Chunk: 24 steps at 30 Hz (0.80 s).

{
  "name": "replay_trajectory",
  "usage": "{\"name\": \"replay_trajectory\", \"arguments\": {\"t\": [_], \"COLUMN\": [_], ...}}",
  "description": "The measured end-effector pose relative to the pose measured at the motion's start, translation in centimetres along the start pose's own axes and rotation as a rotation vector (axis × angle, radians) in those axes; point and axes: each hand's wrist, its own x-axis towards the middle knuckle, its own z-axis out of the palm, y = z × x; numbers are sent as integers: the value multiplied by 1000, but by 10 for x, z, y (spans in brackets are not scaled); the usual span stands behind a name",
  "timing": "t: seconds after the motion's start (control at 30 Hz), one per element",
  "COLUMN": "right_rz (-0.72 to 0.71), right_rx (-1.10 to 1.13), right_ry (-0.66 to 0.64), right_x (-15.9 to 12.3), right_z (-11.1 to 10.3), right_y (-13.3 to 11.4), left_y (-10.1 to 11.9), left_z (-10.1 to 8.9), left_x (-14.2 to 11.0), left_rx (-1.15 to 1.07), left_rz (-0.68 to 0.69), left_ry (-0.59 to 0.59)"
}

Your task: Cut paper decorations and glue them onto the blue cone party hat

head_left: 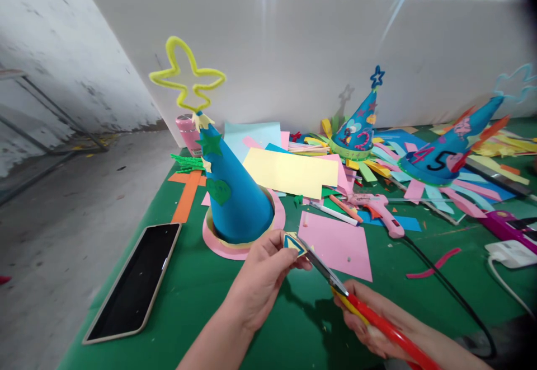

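My left hand (262, 277) pinches a small blue triangle edged in yellow (293, 244) above the green table. My right hand (373, 319) grips red and yellow handled scissors (335, 286), and the blades meet the small triangle. Just behind the hands stands a blue paper cone hat (235, 191) on a pink brim, topped with a yellow pipe-cleaner star (188, 76) and green stickers.
A dark phone (134, 280) lies at the left on the green table (188, 325). Pink paper (339, 244), yellow paper (291, 173), a pink glue gun (377, 207) with black cable, two more decorated blue hats (358, 129) (448, 151), paper strips, a white partition behind.
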Motion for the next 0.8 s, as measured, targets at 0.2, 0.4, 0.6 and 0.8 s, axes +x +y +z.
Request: {"name": "replay_trajectory", "arguments": {"t": [0.2,0.4,0.6,0.8], "right_rz": [13,21,13,-11], "right_rx": [-13,-45,-95,-77], "right_ry": [41,16,14,20], "right_x": [-1,-15,-17,-16], "right_z": [3,16,18,19], "right_y": [0,-22,-26,-23], "left_y": [-1,-1,-3,-3], "left_z": [2,4,3,3], "left_x": [1,0,-2,-1], "left_rx": [3,40,54,78], "left_rz": [27,31,51,56], "left_ry": [34,54,46,40]}}
